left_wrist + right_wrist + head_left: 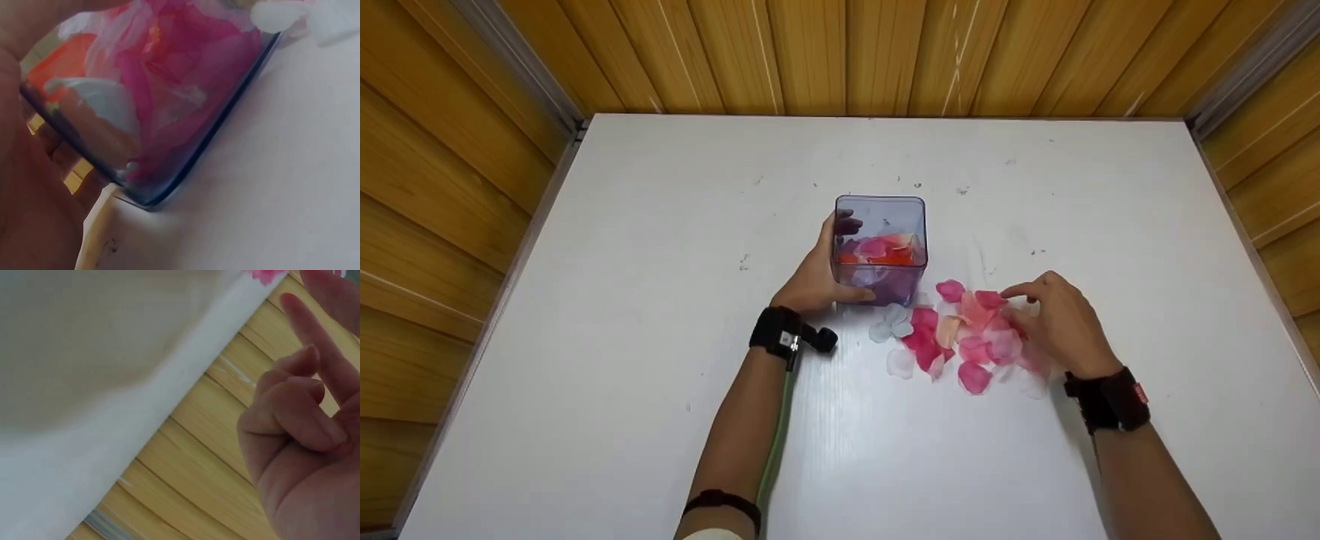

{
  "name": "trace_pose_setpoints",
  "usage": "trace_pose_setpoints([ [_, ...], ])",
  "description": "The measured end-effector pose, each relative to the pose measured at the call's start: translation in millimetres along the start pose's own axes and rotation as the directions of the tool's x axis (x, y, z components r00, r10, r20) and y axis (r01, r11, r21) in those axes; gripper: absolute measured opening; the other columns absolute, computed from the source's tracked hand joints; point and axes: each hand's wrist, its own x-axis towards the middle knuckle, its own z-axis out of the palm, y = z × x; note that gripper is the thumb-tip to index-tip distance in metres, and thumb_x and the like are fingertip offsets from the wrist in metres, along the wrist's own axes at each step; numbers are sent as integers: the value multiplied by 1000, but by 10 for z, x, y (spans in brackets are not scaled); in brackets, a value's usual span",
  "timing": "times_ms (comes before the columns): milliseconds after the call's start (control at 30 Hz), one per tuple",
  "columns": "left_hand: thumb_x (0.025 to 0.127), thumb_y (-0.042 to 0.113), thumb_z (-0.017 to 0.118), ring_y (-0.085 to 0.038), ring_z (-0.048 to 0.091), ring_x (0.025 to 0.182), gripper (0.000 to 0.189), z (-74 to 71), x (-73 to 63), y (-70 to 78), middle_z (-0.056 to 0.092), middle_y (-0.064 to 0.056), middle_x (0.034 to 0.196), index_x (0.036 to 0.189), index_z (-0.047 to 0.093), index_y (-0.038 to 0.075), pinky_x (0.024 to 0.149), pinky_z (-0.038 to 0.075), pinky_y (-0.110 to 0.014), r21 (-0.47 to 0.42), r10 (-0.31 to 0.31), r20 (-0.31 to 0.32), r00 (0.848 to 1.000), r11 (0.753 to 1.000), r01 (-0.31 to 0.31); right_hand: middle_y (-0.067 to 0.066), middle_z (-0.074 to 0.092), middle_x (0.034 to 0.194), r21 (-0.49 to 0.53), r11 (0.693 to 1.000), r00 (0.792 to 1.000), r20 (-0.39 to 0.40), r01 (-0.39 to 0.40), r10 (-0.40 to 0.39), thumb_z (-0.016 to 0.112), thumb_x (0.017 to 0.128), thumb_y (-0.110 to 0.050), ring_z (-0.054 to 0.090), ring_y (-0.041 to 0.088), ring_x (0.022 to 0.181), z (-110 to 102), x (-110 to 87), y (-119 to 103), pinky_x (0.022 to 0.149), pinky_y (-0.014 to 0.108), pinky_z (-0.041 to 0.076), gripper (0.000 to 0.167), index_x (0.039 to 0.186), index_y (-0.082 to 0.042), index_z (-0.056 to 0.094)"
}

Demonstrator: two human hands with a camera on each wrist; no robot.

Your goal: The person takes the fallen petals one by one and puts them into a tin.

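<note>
A see-through, purple-tinted square container (883, 285) stands near the middle of the table, with red, pink and orange petals (877, 249) inside. My left hand (812, 277) grips it from the left, thumb across the near side and fingers round the far side. Through the wall in the left wrist view, pink, white and orange petals (169, 67) lie bunched together. Right of the container, loose fabric-like petals (975, 351) are spread in a pile. Over that pile's right edge is my right hand (1061, 322), thumb and index finger apart; the other fingers (292, 408) are curled, holding nothing visible.
The white table (660, 225) runs back to a wood-patterned wall (810, 60), with similar panels at both sides. A few white petals (891, 322) lie close to the container's near right corner. Black straps (1110, 400) circle both wrists.
</note>
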Motion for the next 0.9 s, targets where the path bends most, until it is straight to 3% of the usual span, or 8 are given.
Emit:
trace_pose_setpoints([
  [167,66,26,96,-16,40,142,129,9,-12,-38,41,-6,155,164,11,23,122,30,-42,-10,-1,5,1000,1000,2,12,54,88,-36,999,999,-45,23,-24,78,90,-6,53,29,79,71,48,-32,63,38,43,14,104,-2,80],
  [300,66,29,97,-17,43,140,131,5,-11,-37,41,-5,154,164,9,26,120,32,-42,-35,-10,6,1000,999,10,15,57,87,3,999,987,-153,50,-49,76,91,-3,53,30,80,32,94,-88,66,38,41,11,101,0,79],
  [467,66,28,97,-17,43,140,129,4,16,-18,41,-7,154,163,12,25,120,33,-39,-62,11,5,1000,998,-11,18,56,84,90,989,950,-301,114,-82,75,91,0,49,28,79,-23,181,-271,68,33,34,10,101,3,78],
  [667,66,26,96,-15,41,141,128,13,30,-1,39,-6,156,163,12,26,120,32,-39,-74,5,16,1000,997,-4,18,56,84,159,961,891,-433,225,-137,78,90,0,48,19,79,-23,338,-672,67,26,34,11,100,4,78],
  [767,66,26,97,-16,42,141,129,7,23,-10,39,-7,156,163,13,25,120,33,-40,-77,12,14,1000,997,-11,18,56,84,171,941,872,-452,292,-188,78,90,-2,48,19,79,-10,455,-911,67,26,34,11,100,2,79],
  [833,65,27,97,-16,43,140,130,-2,15,-16,40,-5,155,164,12,25,120,34,-41,-75,4,10,1000,997,-3,17,55,84,171,933,878,-426,316,-219,78,91,-4,48,22,79,12,543,-1073,67,27,34,11,101,1,80],
  [900,66,27,97,-16,44,139,130,-14,6,-25,40,-6,155,164,11,25,119,34,-41,-66,2,8,1000,998,-2,15,53,84,158,936,898,-370,313,-238,78,92,-7,48,24,79,49,634,-1230,67,30,35,12,102,-1,81],
])
